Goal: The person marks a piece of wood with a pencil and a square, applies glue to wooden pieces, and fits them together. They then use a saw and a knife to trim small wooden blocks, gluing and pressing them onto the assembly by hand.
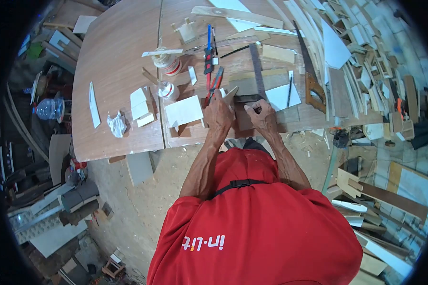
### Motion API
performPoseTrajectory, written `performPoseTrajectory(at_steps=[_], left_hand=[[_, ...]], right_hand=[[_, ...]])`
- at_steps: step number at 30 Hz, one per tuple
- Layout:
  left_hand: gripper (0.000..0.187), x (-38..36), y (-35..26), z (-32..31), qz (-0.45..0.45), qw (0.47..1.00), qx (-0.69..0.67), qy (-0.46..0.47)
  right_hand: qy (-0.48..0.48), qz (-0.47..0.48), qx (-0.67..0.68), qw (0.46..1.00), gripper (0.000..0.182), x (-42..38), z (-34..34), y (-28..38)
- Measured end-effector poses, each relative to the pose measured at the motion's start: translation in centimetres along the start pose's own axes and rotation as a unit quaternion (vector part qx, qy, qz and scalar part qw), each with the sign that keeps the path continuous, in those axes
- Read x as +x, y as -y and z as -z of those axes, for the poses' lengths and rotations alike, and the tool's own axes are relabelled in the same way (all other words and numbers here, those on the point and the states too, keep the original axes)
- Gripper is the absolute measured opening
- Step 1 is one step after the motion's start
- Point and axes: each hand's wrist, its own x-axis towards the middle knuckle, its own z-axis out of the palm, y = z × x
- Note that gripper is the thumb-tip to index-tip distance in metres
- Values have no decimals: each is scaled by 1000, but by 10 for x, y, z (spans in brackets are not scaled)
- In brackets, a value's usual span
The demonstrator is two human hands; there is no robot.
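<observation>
My left hand [218, 113] is closed on a small thin wood piece [231, 94] at the front of the worktable. My right hand [262, 115] has its fingers curled together; what they hold, if anything, is too small to make out. Between and beyond the hands lies a try square [256, 66], its dark stock near my fingertips and its blade pointing away. Beside my left hand rest red-handled pliers [215, 84]. A pencil [289, 90] lies on a white sheet [277, 98] to the right of the square.
Left on the table [114, 52] stand an open white pot [167, 90] and a larger jar [169, 61], near white-faced blocks [184, 112] and crumpled tissue [117, 124]. A blue-and-red cutter [208, 57] lies centrally. A handsaw [314, 88] and stacked wood strips [349, 80] occupy the right.
</observation>
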Motion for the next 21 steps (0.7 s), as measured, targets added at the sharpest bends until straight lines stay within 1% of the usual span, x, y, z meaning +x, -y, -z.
performPoseTrajectory(at_steps=[1, 3, 5, 7, 9, 10, 11, 12, 13, 14, 15, 16, 17, 18, 19, 20, 21], left_hand=[[38, 1, 0, 1, -7, 1000, -5, 3], [37, 0, 2, 4, -17, 999, 45, -7], [38, 1, 1, 6, -26, 998, 50, -6], [33, 2, -4, 8, -31, 999, 34, -29], [36, 4, -8, 5, -45, 999, 23, -12], [38, 5, -9, 0, -95, 994, 29, -50], [40, 5, -11, -4, -142, 985, 35, -88], [35, 5, -15, -7, -155, 984, 12, -84], [35, 4, -14, -16, -158, 984, 10, -84], [32, 2, -11, -28, -171, 981, -40, -77], [29, 1, -17, -28, -185, 976, -89, -68], [21, -3, -22, -27, -152, 984, -92, 1], [21, -5, -27, -27, -157, 983, -92, 1], [17, -7, -32, -28, -159, 982, -97, 36], [14, -7, -36, -29, -160, 979, -100, 72], [14, -7, -40, -34, -162, 979, -98, 72], [13, -7, -44, -38, -179, 976, -105, 58]], right_hand=[[3, -19, 12, 1000, 27, -2, 4, -3], [-3, -39, 1, 999, 25, -2, 6, -14], [-9, -60, -10, 998, 23, -3, 10, -26], [-61, -64, -10, 996, 18, -5, 18, -33], [-91, -81, -5, 992, 20, -5, 28, -44], [-114, -94, 4, 989, 23, -4, 34, -50], [-117, -95, -1, 989, 23, -3, 42, -57], [-132, -82, -55, 986, 24, 0, 52, -59], [-148, -68, -107, 981, 25, 3, 59, -60], [-109, -115, -143, 977, 30, 8, 68, -61], [-115, -115, -142, 976, 30, 13, 72, -58], [-124, -95, -206, 966, 34, 18, 76, -56], [-133, -74, -271, 951, 39, 23, 79, -55], [-137, -75, -269, 950, 39, 29, 82, -55], [-94, -96, -296, 946, 37, 35, 84, -56], [-50, -117, -322, 938, 36, 41, 86, -58], [-50, -117, -318, 939, 36, 47, 86, -63]])
